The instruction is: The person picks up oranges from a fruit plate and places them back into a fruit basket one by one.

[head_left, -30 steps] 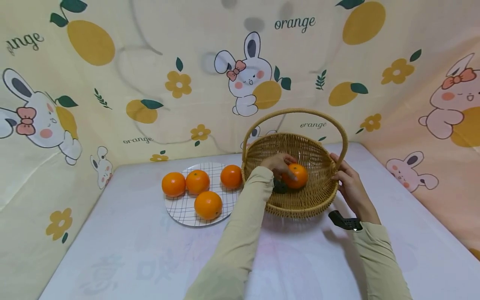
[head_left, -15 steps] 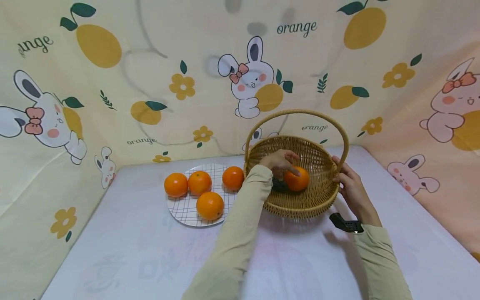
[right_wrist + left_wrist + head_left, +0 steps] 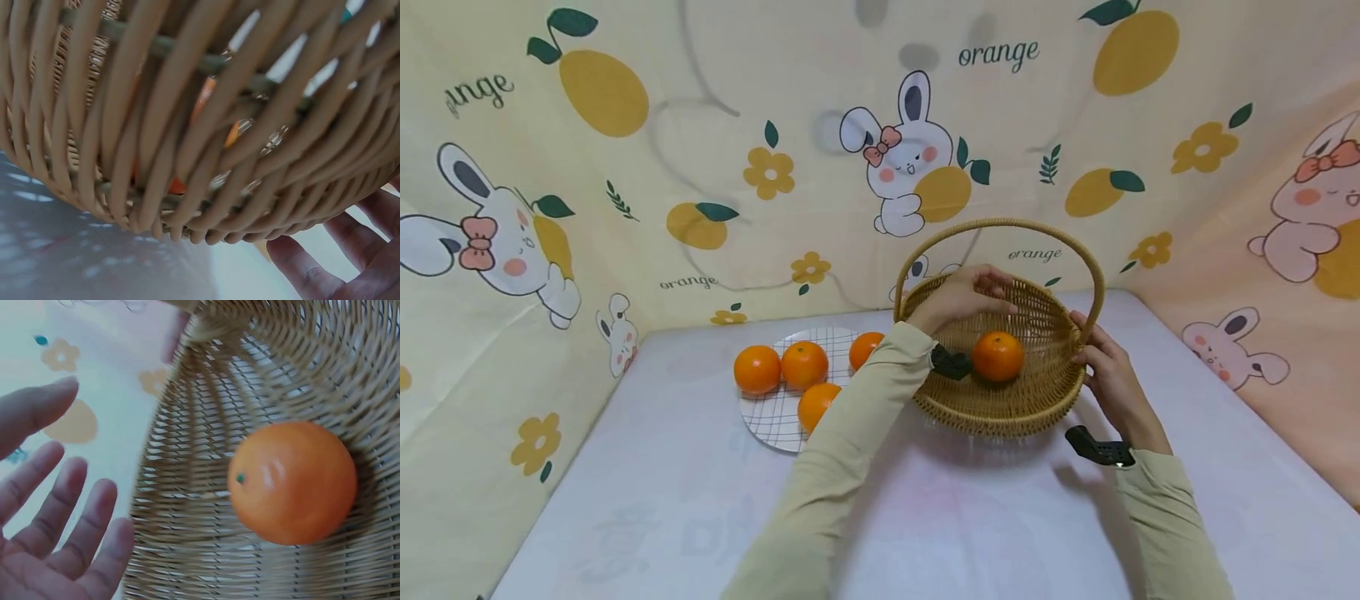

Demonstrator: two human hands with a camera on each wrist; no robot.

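Observation:
A wicker basket [image 3: 1051, 367] with an arched handle is tipped so its inside faces the head camera. One orange [image 3: 997, 357] sits in it. My left hand [image 3: 972, 293] hovers over the basket's back left part, above that orange and apart from it. In the left wrist view the fingers of the left hand [image 3: 62, 531] are spread and hold nothing, beside the basket rim, with the orange [image 3: 294, 482] to their right. My right hand [image 3: 1111, 379] grips the basket's right side at the foot of the handle. The right wrist view shows the weave [image 3: 169, 112] up close.
Left of the basket, a round white plate [image 3: 766, 423] with a grid pattern bears several oranges [image 3: 805, 365], partly covered by my left sleeve [image 3: 835, 467]. A printed cloth [image 3: 820, 192] hangs close behind. A white cloth [image 3: 662, 467] covers the table.
My left hand has let go of the orange in the basket and risen up and back from it. The right hand keeps its grip on the basket.

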